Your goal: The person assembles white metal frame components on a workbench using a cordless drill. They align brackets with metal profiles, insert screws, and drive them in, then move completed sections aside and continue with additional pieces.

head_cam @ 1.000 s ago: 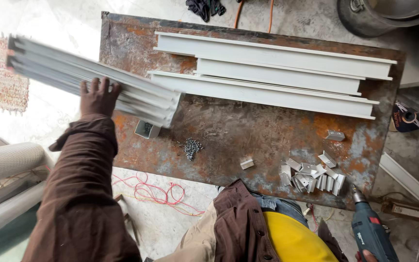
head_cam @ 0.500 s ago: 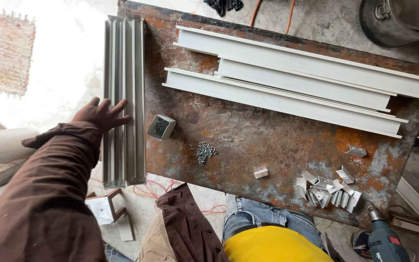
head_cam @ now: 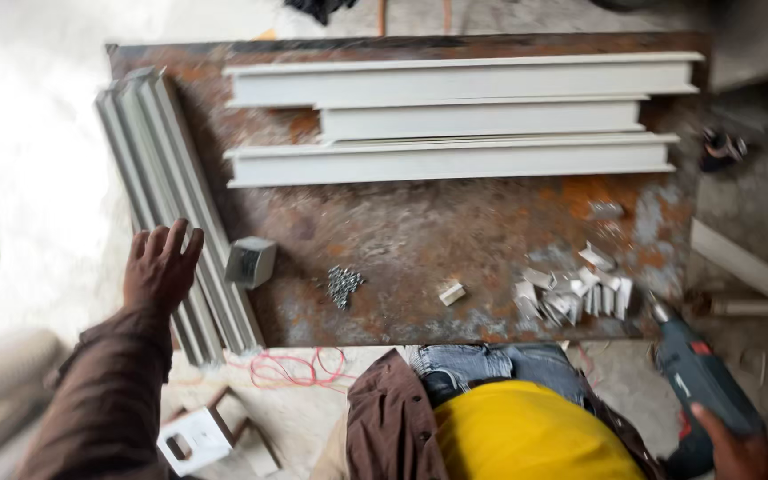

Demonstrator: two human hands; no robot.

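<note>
The left hand lies with fingers spread on the grey ribbed profile at the rusty worktop edge, while the right hand fingers wrap a drill.

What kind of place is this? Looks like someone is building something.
Probably a metal or window-frame fabrication workshop. A rusty steel worktable carries long pale profile lengths, a small pile of screws and cut brackets. The right hand grips a cordless drill.
</note>
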